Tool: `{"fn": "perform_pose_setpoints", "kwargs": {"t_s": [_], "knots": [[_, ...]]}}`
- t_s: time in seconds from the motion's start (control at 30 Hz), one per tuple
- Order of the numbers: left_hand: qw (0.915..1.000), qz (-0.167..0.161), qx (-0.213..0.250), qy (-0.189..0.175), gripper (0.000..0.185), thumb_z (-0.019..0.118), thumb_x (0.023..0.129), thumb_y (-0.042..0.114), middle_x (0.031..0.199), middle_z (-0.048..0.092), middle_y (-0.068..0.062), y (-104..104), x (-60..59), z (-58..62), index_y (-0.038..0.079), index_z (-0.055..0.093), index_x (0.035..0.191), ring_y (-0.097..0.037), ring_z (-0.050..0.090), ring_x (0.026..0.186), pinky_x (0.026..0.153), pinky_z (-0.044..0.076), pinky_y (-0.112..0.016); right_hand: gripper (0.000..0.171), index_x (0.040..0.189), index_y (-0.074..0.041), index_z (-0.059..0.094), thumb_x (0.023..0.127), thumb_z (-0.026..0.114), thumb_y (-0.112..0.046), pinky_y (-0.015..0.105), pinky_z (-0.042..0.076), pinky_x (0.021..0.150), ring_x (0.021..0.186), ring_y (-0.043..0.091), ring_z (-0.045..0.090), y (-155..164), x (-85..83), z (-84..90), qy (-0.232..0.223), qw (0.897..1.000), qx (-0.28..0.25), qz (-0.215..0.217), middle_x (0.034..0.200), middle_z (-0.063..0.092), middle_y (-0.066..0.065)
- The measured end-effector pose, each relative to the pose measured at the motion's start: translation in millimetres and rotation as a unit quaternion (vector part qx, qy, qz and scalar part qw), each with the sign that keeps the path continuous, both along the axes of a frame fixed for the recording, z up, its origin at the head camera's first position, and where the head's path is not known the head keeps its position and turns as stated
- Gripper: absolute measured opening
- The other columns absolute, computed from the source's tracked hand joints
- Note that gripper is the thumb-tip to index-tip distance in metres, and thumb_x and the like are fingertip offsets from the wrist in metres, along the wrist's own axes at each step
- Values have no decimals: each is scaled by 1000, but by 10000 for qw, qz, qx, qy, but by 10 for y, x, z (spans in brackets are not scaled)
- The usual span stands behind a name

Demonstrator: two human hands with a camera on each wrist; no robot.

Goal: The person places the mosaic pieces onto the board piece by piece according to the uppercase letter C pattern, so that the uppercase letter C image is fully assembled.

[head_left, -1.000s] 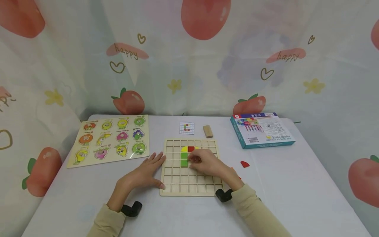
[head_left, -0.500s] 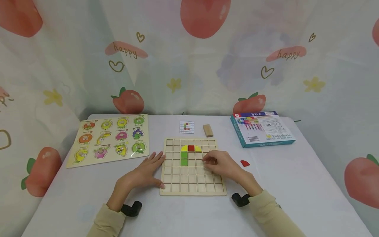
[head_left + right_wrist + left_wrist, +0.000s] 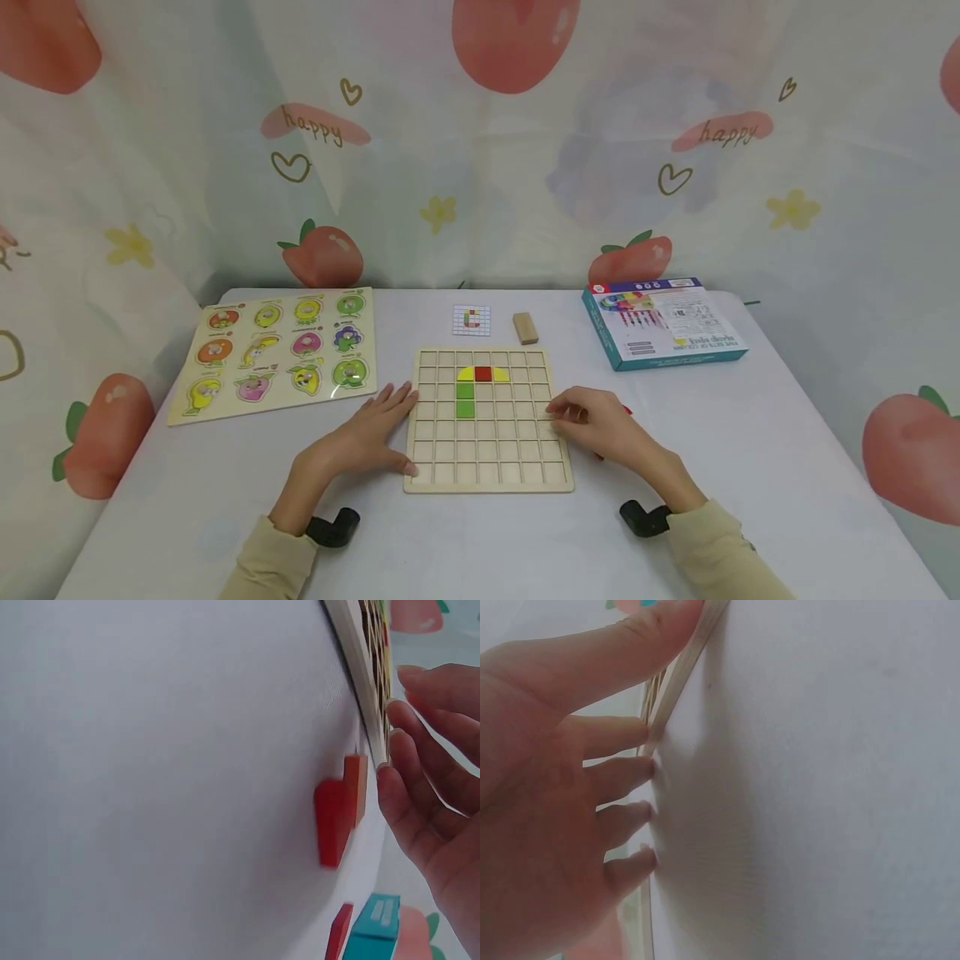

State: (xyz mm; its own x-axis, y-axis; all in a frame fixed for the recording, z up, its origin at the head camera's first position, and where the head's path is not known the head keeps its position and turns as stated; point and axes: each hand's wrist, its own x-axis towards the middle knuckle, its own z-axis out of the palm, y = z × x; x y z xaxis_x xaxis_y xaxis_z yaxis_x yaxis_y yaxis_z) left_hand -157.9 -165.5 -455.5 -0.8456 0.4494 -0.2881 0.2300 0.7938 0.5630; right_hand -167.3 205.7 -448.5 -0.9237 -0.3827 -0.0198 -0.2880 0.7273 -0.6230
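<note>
A wooden grid board (image 3: 487, 488) lies in the middle of the table. In its cells sit a red square (image 3: 483, 374) between two yellow quarter-round pieces (image 3: 501, 375), with two green squares (image 3: 465, 400) below the left one. My left hand (image 3: 360, 439) rests at the board's left edge, fingers spread, thumb on the near corner. My right hand (image 3: 611, 427) hovers by the right edge, fingers loosely bent with nothing between them. Beneath it, in the right wrist view, are a red piece (image 3: 331, 821) and an orange piece (image 3: 356, 791); another red piece (image 3: 339, 932) lies farther off.
Behind the board are a small pattern card (image 3: 471, 320) and a wooden block (image 3: 526, 328). A fruit puzzle board (image 3: 255, 337) lies at the left, and a flat teal-sided box (image 3: 663, 325) at the back right. A printed curtain (image 3: 495, 183) hangs behind the table.
My right hand has drawn back rightward from the coloured pieces to beyond the board's right edge, uncovering the right yellow quarter-round. My left hand has stayed at the board's edge.
</note>
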Motion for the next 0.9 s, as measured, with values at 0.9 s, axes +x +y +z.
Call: {"fn": "perform_pose_setpoints", "kwargs": {"t_s": [0.9], "knots": [[10000,21,2,54,108,90,77,34,172,17,-14,11,26,38,3,29,161,-39,7,160,130,9,-56,35,109,-7,70,84,86,-25,20,49,70,86,17,54,557,193,-34,-617,9947,609,-549,93,63,0]]}}
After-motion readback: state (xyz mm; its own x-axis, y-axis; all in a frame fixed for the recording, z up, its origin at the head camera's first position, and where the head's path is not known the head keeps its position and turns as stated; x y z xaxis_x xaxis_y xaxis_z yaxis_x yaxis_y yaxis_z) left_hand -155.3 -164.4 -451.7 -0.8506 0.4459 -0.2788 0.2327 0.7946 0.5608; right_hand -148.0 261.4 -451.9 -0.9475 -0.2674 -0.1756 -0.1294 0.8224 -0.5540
